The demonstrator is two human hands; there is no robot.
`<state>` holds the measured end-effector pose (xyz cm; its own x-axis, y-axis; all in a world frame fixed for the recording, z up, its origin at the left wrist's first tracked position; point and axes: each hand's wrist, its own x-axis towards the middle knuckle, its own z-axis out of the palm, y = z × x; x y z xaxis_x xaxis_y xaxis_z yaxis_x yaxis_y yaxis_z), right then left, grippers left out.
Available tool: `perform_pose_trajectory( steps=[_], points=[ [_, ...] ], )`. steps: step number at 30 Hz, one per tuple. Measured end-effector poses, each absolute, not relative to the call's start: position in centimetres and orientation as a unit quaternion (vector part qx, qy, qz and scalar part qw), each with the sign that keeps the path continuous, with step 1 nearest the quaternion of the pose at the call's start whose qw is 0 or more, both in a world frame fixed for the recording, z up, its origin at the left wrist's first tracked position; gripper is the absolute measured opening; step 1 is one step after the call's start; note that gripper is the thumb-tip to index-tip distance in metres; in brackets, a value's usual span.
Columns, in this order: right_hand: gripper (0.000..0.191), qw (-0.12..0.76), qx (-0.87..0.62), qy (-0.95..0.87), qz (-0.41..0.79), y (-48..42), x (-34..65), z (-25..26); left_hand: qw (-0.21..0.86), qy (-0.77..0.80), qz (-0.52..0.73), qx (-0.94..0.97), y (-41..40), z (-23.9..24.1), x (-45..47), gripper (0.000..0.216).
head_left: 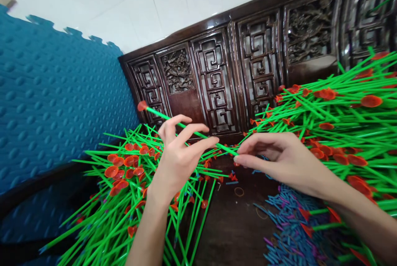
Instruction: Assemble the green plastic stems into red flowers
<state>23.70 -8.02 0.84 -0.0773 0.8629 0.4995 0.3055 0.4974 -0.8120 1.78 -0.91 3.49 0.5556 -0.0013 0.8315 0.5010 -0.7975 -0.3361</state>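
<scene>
My left hand (180,150) holds a green stick (161,115) between its fingertips; the stick carries a red suction cup (142,105) at its far left end. My right hand (279,156) pinches the stick's other end near the middle of the view, fingers pressed together. Both hands hover above a dark wooden surface (235,224). Below and left of my left hand lies a heap of green sticks with red cups (124,183).
A larger pile of green sticks with red cups (341,121) fills the right. Small blue and purple pieces (288,224) lie heaped at the lower right. A carved dark wood panel (217,75) stands behind. Blue foam mat (56,100) covers the left.
</scene>
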Motion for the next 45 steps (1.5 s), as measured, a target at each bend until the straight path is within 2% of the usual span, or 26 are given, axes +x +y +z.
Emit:
perform_pose_trajectory(
  steps=[2, 4, 6, 10, 12, 15, 17, 20, 24, 31, 34, 39, 45],
  points=[
    [0.032, 0.507, -0.412, -0.682, 0.329, -7.6, 23.5, 0.3, 0.319, -0.143, -0.465, -0.814, -1.1, 3.3, 2.1, 0.026],
    [0.036, 0.468, -0.397, -0.693, 0.379, -7.1, 23.1, -0.5, 0.300, -0.122, -0.484, -0.813, -0.9, 3.1, 2.4, 0.030],
    [0.028, 0.421, -0.387, -0.710, 0.410, -6.6, 22.8, -1.3, 0.276, -0.102, -0.528, -0.797, -0.4, 2.9, 2.7, 0.031],
    [0.015, 0.321, -0.398, -0.749, 0.421, -6.0, 22.3, -2.8, 0.301, -0.066, -0.650, -0.695, 0.6, 2.9, 3.0, 0.031],
    [0.012, 0.253, -0.429, -0.780, 0.379, -5.8, 22.3, -3.4, 0.241, -0.042, -0.687, -0.685, 0.7, 2.9, 3.1, 0.044],
    [0.003, 0.141, -0.482, -0.814, 0.293, -5.8, 22.1, -4.1, 0.070, -0.052, -0.690, -0.718, 0.3, 2.8, 3.3, 0.066],
    [0.013, 0.077, -0.498, -0.825, 0.257, -5.7, 21.9, -4.5, 0.029, -0.095, -0.649, -0.755, -0.2, 2.7, 3.4, 0.060],
    [0.020, 0.022, -0.492, -0.834, 0.248, -5.3, 21.7, -5.2, 0.093, -0.111, -0.572, -0.808, -0.6, 2.6, 3.4, 0.038],
    [0.011, -0.021, -0.498, -0.835, 0.233, -4.6, 21.7, -6.2, 0.134, -0.074, -0.505, -0.850, -0.6, 2.2, 3.5, 0.017],
    [0.021, -0.034, -0.528, -0.824, 0.204, -4.2, 21.7, -6.7, 0.012, -0.074, -0.462, -0.884, -0.9, 2.2, 3.9, 0.030],
    [0.019, -0.017, -0.512, -0.830, 0.220, -4.3, 21.6, -6.5, 0.029, -0.114, -0.495, -0.861, -1.1, 2.5, 4.0, 0.031],
    [0.021, -0.003, -0.500, -0.833, 0.236, -4.2, 21.6, -6.5, 0.044, -0.108, -0.507, -0.854, -1.1, 2.4, 3.9, 0.012],
    [0.018, -0.024, -0.511, -0.825, 0.240, -4.2, 21.5, -7.1, 0.015, -0.058, -0.399, -0.915, -0.5, 1.7, 3.7, 0.029]
  ],
)
